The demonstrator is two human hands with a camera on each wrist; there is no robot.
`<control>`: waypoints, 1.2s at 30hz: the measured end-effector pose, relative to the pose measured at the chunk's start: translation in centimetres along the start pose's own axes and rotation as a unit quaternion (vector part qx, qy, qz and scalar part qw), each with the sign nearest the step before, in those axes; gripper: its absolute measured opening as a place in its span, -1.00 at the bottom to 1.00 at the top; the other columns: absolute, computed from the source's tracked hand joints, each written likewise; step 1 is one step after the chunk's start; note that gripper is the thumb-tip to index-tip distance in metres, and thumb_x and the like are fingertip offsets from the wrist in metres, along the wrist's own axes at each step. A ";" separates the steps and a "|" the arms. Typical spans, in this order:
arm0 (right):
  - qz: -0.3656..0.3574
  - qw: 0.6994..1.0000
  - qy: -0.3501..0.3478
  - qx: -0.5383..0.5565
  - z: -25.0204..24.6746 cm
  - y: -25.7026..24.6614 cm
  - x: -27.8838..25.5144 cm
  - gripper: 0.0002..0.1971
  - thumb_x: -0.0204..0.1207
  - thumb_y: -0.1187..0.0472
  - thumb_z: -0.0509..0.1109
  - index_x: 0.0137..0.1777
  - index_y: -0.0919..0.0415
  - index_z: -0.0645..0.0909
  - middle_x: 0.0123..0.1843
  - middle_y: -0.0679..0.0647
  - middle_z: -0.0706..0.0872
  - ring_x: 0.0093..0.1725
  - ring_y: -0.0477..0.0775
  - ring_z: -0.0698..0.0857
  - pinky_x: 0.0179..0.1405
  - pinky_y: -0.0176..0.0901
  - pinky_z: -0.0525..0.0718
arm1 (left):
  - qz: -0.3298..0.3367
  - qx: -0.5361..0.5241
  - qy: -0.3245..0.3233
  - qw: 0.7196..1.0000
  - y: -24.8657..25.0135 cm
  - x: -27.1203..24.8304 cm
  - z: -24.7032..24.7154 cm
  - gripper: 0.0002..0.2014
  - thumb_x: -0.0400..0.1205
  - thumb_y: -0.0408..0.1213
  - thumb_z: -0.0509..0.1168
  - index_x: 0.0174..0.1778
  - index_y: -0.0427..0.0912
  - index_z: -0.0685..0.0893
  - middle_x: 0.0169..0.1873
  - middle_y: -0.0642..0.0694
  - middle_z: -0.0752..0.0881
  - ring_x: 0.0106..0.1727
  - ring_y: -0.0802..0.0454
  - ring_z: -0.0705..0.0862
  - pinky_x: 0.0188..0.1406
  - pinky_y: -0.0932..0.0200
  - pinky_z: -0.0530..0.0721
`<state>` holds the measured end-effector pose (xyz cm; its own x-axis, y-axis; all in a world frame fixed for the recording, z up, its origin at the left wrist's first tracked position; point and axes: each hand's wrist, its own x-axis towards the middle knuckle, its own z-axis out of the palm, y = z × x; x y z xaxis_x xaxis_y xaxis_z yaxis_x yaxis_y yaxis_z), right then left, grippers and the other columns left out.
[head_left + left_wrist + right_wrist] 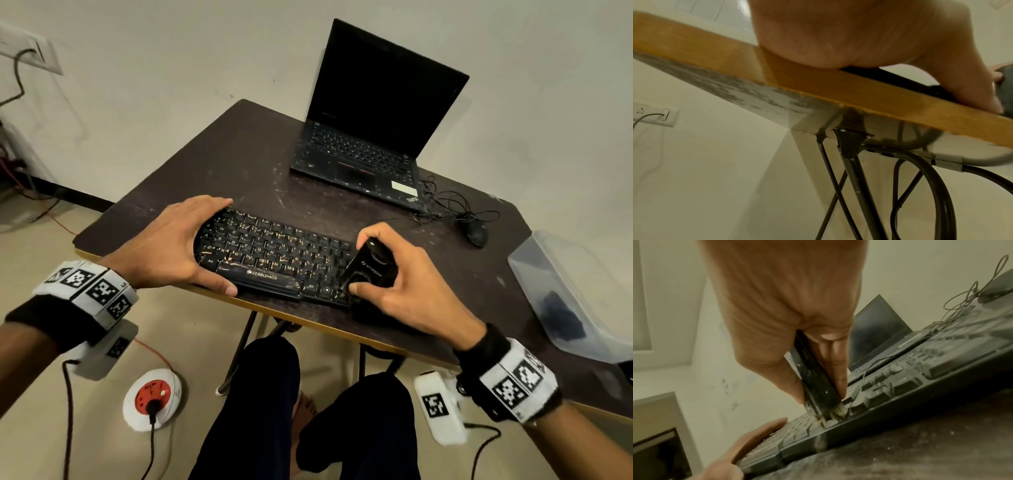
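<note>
A dusty black ZEBRONICS keyboard (274, 253) lies at the front edge of the scuffed dark counter (239, 164), its left end clasped between thumb and fingers of the left hand (171, 246), while fingers of the right hand (407, 287) clamp a glossy black brush (371, 270), pale bristles on the right-hand keys.

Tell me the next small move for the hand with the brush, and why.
Probably drag the brush a short way left along the front key row. The right hand grips it upright, its bristles pressed between keys near the front edge of the keyboard, and pale specks dot the keys further left. The left hand grips the keyboard's left end, so it should hold steady.
</note>
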<state>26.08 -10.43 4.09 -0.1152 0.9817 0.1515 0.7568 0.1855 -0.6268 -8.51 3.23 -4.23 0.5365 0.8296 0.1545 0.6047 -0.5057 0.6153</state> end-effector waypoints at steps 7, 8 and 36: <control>0.018 0.999 0.023 -0.032 0.3 -0.6 -1.3 -0.48 0.44 0.30 0.71 0.20 -0.08 0.50 -0.20 -0.06 0.74 -0.23 0.07 0.79 -0.21 0.19 0.80 | -0.001 0.003 0.002 1.000 0.3 -0.1 0.0 0.43 -0.05 0.63 0.54 0.76 0.10 0.26 0.63 0.08 0.40 0.61 0.01 0.36 0.67 -0.13 0.33; 0.021 0.998 0.032 -0.040 0.3 -0.5 -1.5 -0.48 0.44 0.29 0.71 0.20 -0.09 0.49 -0.22 -0.04 0.74 -0.24 0.08 0.79 -0.23 0.15 0.78 | -0.002 0.005 0.002 1.000 0.4 0.0 0.0 0.44 -0.06 0.63 0.54 0.76 0.09 0.26 0.63 0.08 0.40 0.61 0.02 0.36 0.66 -0.12 0.33; -0.003 0.993 0.027 -0.114 1.0 -1.9 -2.4 -0.48 0.44 0.30 0.66 0.20 -0.12 0.45 -0.34 0.01 0.74 -0.45 0.02 0.71 -0.40 -0.17 0.62 | -0.006 0.010 -0.002 1.000 1.1 -0.2 -0.4 0.44 -0.06 0.60 0.53 0.76 0.02 0.28 0.63 0.01 0.42 0.54 0.12 0.35 0.58 0.05 0.28</control>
<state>24.24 -13.13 4.15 -0.0914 0.9757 0.1990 0.8833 0.1717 -0.4363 -8.16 2.64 -3.33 0.5316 0.8345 0.1450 0.6224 -0.5009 0.6014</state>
